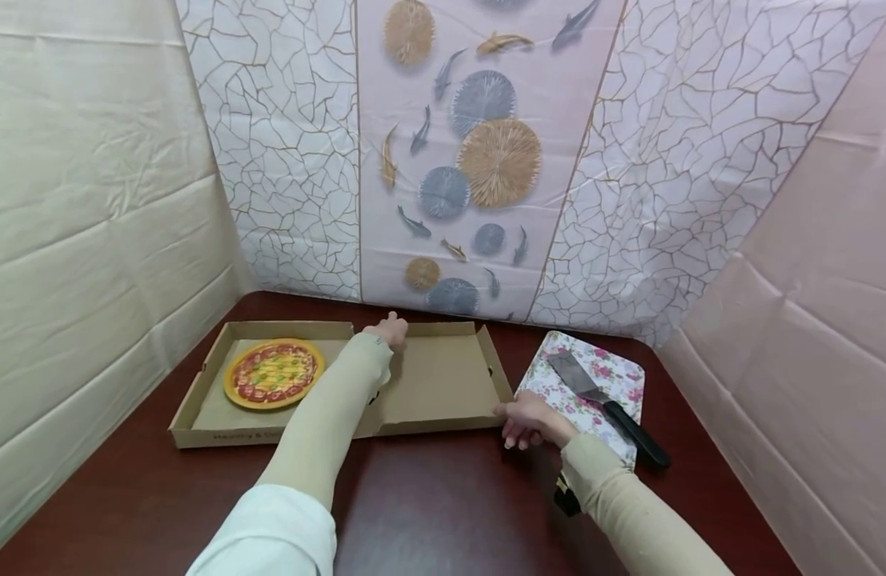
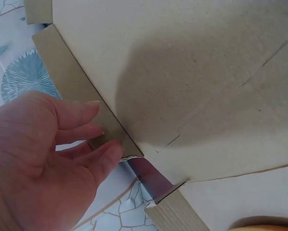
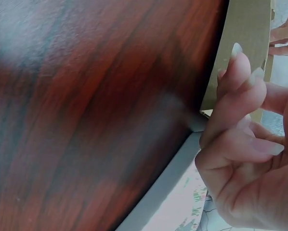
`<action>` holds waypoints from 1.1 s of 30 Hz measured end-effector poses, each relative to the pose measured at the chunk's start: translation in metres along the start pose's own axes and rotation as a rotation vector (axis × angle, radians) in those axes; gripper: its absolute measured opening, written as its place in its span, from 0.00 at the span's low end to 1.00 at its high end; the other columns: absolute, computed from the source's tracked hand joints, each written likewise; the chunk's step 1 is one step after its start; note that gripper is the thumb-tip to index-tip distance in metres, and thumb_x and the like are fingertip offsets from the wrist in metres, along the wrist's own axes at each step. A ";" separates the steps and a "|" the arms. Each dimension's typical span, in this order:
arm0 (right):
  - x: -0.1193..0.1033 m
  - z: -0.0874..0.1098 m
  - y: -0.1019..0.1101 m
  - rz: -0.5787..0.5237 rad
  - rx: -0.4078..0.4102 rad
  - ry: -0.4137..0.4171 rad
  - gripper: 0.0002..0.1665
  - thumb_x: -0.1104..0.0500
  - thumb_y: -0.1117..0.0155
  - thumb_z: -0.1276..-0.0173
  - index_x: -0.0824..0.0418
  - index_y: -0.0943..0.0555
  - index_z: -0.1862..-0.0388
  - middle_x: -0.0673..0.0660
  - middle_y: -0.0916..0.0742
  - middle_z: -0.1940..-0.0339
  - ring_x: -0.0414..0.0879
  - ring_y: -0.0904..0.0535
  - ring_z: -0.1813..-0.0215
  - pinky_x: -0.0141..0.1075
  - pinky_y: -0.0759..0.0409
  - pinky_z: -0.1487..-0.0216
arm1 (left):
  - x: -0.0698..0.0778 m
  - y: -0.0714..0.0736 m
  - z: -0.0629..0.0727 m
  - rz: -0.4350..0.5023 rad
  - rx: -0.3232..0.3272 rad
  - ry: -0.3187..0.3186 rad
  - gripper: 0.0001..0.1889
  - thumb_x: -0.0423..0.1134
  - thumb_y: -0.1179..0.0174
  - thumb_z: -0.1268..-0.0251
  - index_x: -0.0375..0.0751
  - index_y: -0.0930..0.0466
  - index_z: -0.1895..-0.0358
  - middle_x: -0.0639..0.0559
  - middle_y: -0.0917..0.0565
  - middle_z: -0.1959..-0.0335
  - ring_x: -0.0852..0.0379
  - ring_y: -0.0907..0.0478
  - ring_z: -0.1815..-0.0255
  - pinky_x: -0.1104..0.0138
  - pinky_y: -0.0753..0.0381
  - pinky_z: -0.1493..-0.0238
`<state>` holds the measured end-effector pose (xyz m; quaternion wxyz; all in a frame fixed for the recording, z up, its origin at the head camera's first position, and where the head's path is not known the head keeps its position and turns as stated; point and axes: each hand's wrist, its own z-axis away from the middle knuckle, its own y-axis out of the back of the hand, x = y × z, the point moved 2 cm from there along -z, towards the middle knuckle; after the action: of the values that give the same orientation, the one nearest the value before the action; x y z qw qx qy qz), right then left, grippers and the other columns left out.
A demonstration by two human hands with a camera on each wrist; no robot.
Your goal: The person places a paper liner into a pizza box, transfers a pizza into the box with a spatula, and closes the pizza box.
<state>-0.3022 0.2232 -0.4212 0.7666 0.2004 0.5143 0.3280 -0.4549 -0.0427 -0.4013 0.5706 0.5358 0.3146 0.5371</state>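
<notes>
An open cardboard pizza box [image 1: 443, 384] lies flat on the dark red table, its lid half to the right. In its left half sits a round toy-like pizza [image 1: 273, 374] with a yellow rim. At the far side, near the middle, my left hand [image 1: 388, 330] holds the lid's low side wall [image 2: 81, 82] between thumb and fingers. My right hand [image 1: 531, 420] is at the lid's near right corner; one finger reaches over the cardboard edge [image 3: 245, 45] while the others curl outside it. Part of that grip is hidden.
Just right of the box lies a floral board [image 1: 551, 376]. On it rests a metal spatula [image 1: 608, 408], whose black handle overhangs the board's near right edge. Cloth-covered walls [image 1: 284, 160] enclose the table [image 1: 443, 504] at the back and both sides.
</notes>
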 end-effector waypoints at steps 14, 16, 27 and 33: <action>-0.023 0.010 0.027 -0.049 0.167 0.078 0.24 0.55 0.46 0.34 0.74 0.17 0.78 0.55 0.18 0.92 0.39 0.25 0.91 0.28 0.37 0.89 | 0.000 0.018 0.005 0.034 0.025 -0.045 0.21 0.36 0.55 0.30 0.35 0.32 0.36 0.34 0.40 0.29 0.45 0.35 0.33 0.53 0.30 0.45; -0.027 0.012 0.035 -0.029 0.217 0.120 0.24 0.55 0.47 0.34 0.74 0.16 0.78 0.57 0.16 0.90 0.40 0.24 0.91 0.28 0.36 0.89 | 0.002 0.023 0.006 0.041 0.040 -0.058 0.20 0.36 0.56 0.31 0.33 0.31 0.38 0.34 0.38 0.30 0.44 0.37 0.31 0.55 0.31 0.44; -0.047 0.011 0.072 0.167 0.456 0.234 0.25 0.54 0.51 0.34 0.67 0.16 0.81 0.59 0.14 0.86 0.44 0.21 0.90 0.33 0.26 0.86 | 0.000 0.033 -0.025 0.081 0.006 -0.071 0.19 0.37 0.56 0.29 0.28 0.29 0.42 0.32 0.33 0.33 0.38 0.37 0.30 0.53 0.33 0.34; -0.051 0.016 0.081 0.229 0.550 0.207 0.26 0.53 0.53 0.34 0.63 0.17 0.85 0.56 0.13 0.84 0.43 0.22 0.89 0.35 0.28 0.86 | -0.025 0.012 -0.081 0.125 0.021 -0.128 0.17 0.41 0.51 0.32 0.30 0.27 0.49 0.35 0.27 0.39 0.42 0.30 0.40 0.56 0.29 0.43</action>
<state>-0.3248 0.2447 -0.3292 0.5853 0.4223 0.6333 0.2794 -0.5395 -0.0462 -0.4136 0.5490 0.5936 0.2492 0.5331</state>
